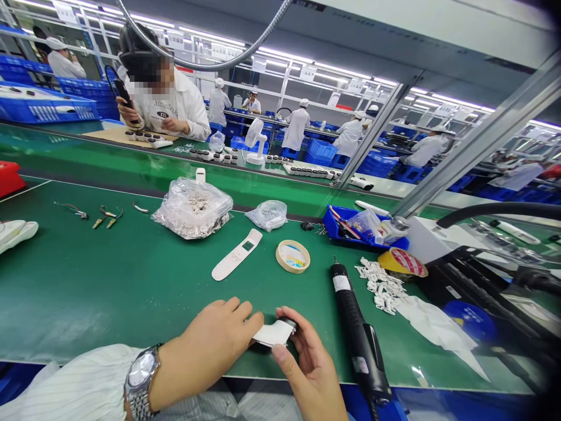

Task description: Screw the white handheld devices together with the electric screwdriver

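A white plastic housing with a dark rounded end (274, 333) is held between my two hands, low over the green bench near its front edge. My left hand (213, 339), with a metal watch at the wrist, has its fingers closed on the left end. My right hand (313, 365) curls round the dark end, thumb against the lower side. Beyond them lie a long white plastic shell (234, 257) with a small square window and a roll of tape (293, 256). A black electric screwdriver (357, 327) rests on the bench right of my right hand.
Bags of small parts (193, 210) and screws (268, 216) stand at the back. A blue bin (368, 237), white plastic pieces (381, 286) and black equipment (477, 286) are at the right. Wired parts (107, 216) lie left. A person (164, 105) works across the bench.
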A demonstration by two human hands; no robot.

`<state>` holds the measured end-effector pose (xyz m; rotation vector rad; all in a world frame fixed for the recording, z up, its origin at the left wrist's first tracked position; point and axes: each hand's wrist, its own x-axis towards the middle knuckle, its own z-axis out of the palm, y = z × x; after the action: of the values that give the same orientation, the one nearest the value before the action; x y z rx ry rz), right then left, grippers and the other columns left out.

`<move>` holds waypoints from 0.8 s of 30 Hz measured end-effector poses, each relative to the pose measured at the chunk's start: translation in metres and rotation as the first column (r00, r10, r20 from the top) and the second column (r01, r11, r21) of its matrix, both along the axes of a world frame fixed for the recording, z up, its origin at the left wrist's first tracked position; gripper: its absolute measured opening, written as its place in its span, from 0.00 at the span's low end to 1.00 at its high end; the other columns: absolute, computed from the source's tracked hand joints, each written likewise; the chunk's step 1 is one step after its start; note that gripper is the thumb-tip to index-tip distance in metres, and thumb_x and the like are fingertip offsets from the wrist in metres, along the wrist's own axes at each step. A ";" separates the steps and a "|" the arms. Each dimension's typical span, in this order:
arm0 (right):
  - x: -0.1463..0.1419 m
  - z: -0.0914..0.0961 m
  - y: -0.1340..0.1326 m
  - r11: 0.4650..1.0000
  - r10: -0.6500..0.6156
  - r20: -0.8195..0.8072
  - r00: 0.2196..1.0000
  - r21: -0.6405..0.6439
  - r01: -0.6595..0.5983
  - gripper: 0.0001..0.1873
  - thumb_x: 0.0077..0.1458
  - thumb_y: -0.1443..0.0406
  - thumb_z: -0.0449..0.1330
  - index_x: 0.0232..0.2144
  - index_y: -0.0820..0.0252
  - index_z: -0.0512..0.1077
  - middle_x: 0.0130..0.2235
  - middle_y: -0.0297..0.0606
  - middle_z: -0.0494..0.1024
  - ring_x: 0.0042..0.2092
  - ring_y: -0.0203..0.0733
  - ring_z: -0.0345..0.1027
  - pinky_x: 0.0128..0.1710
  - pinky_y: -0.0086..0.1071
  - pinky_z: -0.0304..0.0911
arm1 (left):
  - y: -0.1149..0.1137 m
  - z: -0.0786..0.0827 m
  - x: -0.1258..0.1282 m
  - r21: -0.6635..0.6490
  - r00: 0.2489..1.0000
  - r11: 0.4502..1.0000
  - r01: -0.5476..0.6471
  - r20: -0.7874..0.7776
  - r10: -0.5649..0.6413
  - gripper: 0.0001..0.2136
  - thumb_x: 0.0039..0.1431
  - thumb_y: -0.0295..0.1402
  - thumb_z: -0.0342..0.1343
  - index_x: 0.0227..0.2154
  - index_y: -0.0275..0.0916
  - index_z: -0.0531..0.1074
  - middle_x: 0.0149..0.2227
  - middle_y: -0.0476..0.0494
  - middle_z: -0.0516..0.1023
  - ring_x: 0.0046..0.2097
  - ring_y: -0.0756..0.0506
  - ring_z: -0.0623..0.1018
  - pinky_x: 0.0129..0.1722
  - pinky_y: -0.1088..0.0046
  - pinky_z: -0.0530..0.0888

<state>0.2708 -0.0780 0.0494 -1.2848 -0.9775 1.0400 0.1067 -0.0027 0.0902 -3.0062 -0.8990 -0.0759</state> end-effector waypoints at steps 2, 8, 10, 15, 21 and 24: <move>0.000 0.001 -0.001 1.000 -0.007 -0.014 1.000 -0.001 0.007 0.25 0.49 0.56 0.64 0.49 0.56 0.68 0.52 0.43 0.71 0.53 0.48 0.64 0.53 0.37 0.61 | 0.002 0.003 0.000 -0.010 1.000 1.000 0.010 0.019 -0.010 0.07 0.59 0.25 0.51 0.39 0.40 0.65 0.34 0.47 0.73 0.34 0.43 0.73 0.28 0.69 0.68; 0.006 0.003 -0.003 0.999 0.026 -0.102 0.994 -0.026 -0.028 0.26 0.51 0.52 0.62 0.51 0.53 0.68 0.51 0.41 0.72 0.52 0.47 0.66 0.53 0.36 0.61 | 0.023 0.016 -0.004 -0.338 0.980 0.937 0.084 0.198 -0.017 0.03 0.57 0.32 0.54 0.34 0.41 0.68 0.31 0.51 0.72 0.32 0.48 0.73 0.29 0.76 0.65; 0.010 0.003 -0.002 0.999 0.035 -0.124 0.992 -0.034 -0.039 0.25 0.54 0.50 0.58 0.51 0.53 0.69 0.51 0.41 0.73 0.51 0.47 0.67 0.52 0.37 0.63 | 0.030 0.020 -0.005 -0.586 0.964 0.802 0.113 0.262 0.056 0.07 0.53 0.37 0.58 0.32 0.40 0.69 0.29 0.53 0.72 0.30 0.50 0.72 0.27 0.78 0.63; 0.015 0.001 0.003 1.000 0.022 -0.243 0.970 0.003 -0.022 0.24 0.59 0.50 0.50 0.51 0.55 0.69 0.43 0.41 0.78 0.40 0.44 0.72 0.41 0.36 0.67 | 0.030 0.012 0.002 -0.986 0.922 0.066 0.151 0.165 0.351 0.16 0.51 0.45 0.58 0.37 0.40 0.66 0.20 0.56 0.66 0.18 0.54 0.65 0.16 0.81 0.62; 0.012 -0.005 0.008 0.998 -0.047 -0.254 0.966 0.028 0.056 0.25 0.58 0.51 0.53 0.52 0.58 0.68 0.34 0.42 0.78 0.35 0.44 0.72 0.37 0.37 0.67 | 0.020 -0.012 0.014 -0.866 0.840 -0.373 0.333 0.092 0.534 0.18 0.49 0.49 0.58 0.31 0.39 0.64 0.15 0.56 0.66 0.12 0.53 0.66 0.08 0.83 0.60; 0.012 -0.008 0.008 0.997 -0.062 -0.280 0.958 0.023 0.071 0.24 0.58 0.51 0.53 0.51 0.59 0.69 0.34 0.43 0.78 0.34 0.44 0.72 0.36 0.37 0.67 | 0.020 -0.020 0.015 -0.796 0.833 -0.471 0.379 0.073 0.548 0.18 0.50 0.50 0.56 0.30 0.37 0.66 0.15 0.54 0.67 0.11 0.52 0.67 0.06 0.81 0.64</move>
<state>0.2827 -0.0700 0.0413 -1.1008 -0.7287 1.1136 0.1218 0.0175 0.0707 -4.5319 -2.8094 -0.3159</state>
